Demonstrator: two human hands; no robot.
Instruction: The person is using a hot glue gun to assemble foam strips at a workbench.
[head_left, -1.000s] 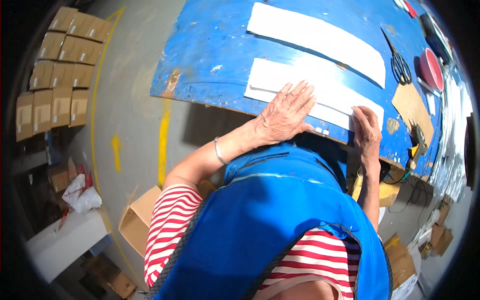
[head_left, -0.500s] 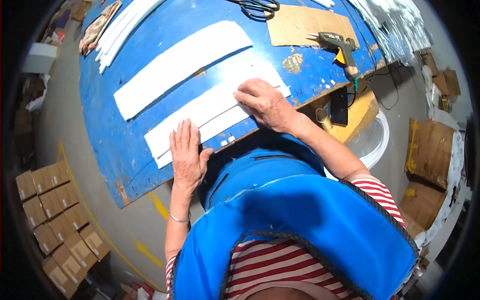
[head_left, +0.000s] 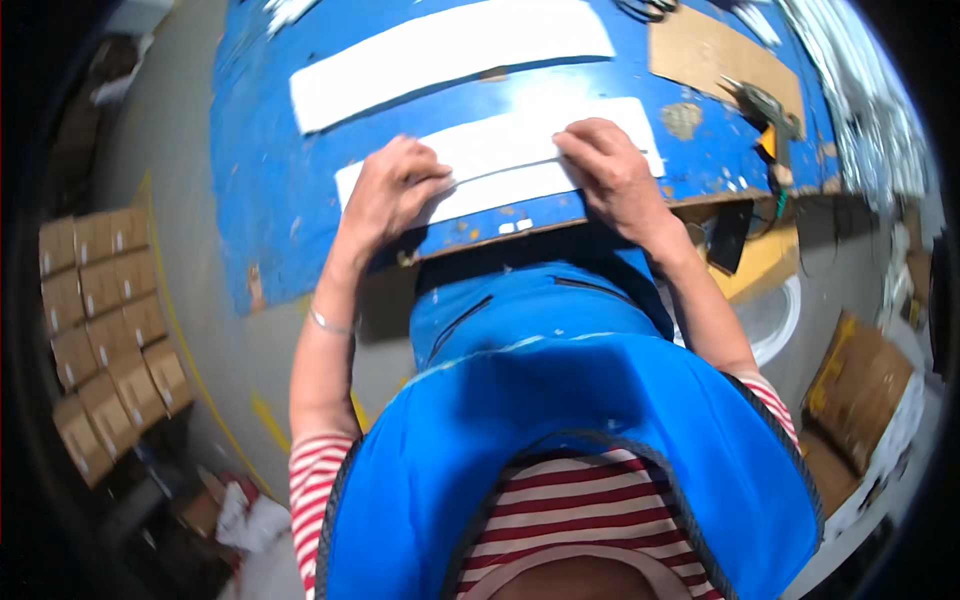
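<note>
The white strip [head_left: 500, 160] nearest us lies along the front edge of the blue table [head_left: 270, 180], and both our hands are on it. It looks like two long white pieces laid side by side with a seam between them, though we cannot tell whether they overlap. Our left hand [head_left: 390, 195] rests on the strip's left part with the fingers curled down and pressing flat, not pinching. Our right hand [head_left: 610, 170] presses the right part, fingertips bent onto the upper piece. Neither hand lifts anything.

We judge the main risk to be the strip slipping. It sits close to the table's worn front edge, so uneven pressure could push the lower piece off the edge or skew it against the upper one. Loose pressure on one side could let the seam open or wrinkle.

From largest to smallest around us: a second white strip [head_left: 450, 50] lies farther back on the table, well apart from ours and parallel to it. A flat brown cardboard sheet [head_left: 720, 55] lies at the table's far right, with a hand tool [head_left: 760, 100] on its near edge; we cannot tell what kind. On the floor to our left stand stacked brown cartons [head_left: 100, 330], closed and in neat rows. More flattened brown cardboard [head_left: 860, 380] leans at the lower right. A yellow line [head_left: 190, 370] is painted on the grey floor beside the cartons. Small white label-like squares [head_left: 515, 227] sit on the table's front edge just below the strip.
</note>
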